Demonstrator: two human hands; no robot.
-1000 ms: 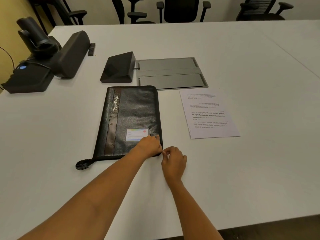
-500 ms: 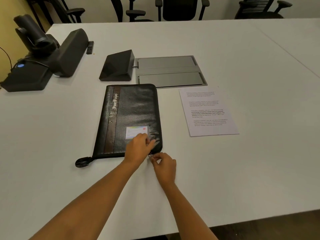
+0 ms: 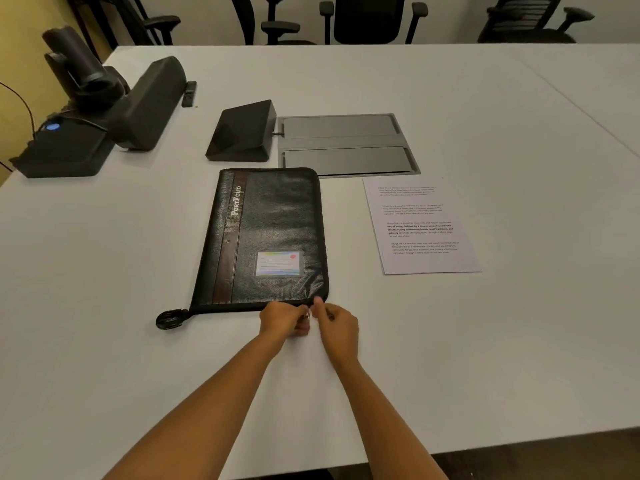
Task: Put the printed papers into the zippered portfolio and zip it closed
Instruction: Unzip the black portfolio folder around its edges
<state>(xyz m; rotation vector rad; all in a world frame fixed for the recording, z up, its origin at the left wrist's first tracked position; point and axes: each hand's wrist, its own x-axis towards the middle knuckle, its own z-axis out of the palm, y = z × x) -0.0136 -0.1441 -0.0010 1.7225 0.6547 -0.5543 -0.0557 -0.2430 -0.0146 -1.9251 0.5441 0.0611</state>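
A black zippered portfolio (image 3: 277,220) lies closed and flat on the white table (image 3: 502,341), with a strap loop (image 3: 169,319) at its near left corner. The printed papers (image 3: 420,225) lie flat on the table to its right, apart from it. Both my hands meet at the portfolio's near edge by the right corner. My left hand (image 3: 284,318) has curled fingers around the small metal zipper pull (image 3: 307,317). My right hand (image 3: 337,323) pinches the portfolio's corner edge with thumb and finger.
Behind the portfolio sit a black wedge-shaped device (image 3: 242,131) and a grey cable hatch (image 3: 346,143) set into the table. A camera and speaker unit (image 3: 104,105) stand at the far left. Office chairs (image 3: 367,19) line the far side.
My left hand has come off the portfolio's cover and dropped to its near edge beside my right hand. The right hand stays at the corner by the zipper. Portfolio and papers have not moved.
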